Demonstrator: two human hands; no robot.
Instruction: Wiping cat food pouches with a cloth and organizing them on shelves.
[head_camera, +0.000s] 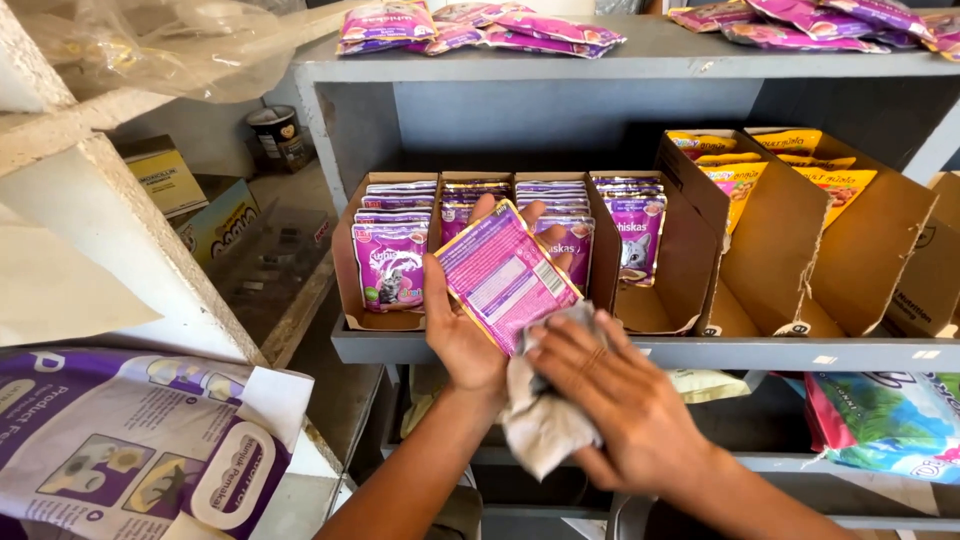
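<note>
My left hand (458, 330) holds a flat purple pouch (502, 272) with its printed back facing me, tilted, in front of the middle shelf. My right hand (612, 400) grips a crumpled grey cloth (540, 420) and presses it against the pouch's lower right corner. Right behind the pouch, a cardboard display box (655, 310) on the grey shelf (640, 352) holds several rows of upright purple pouches (390, 262).
A second cardboard box (850, 250) with yellow pouches (735, 180) stands to the right. Loose purple pouches (480, 28) lie on the shelf above. A large purple-and-white sack (130, 440) sits at lower left, a green-and-blue bag (885, 420) at lower right.
</note>
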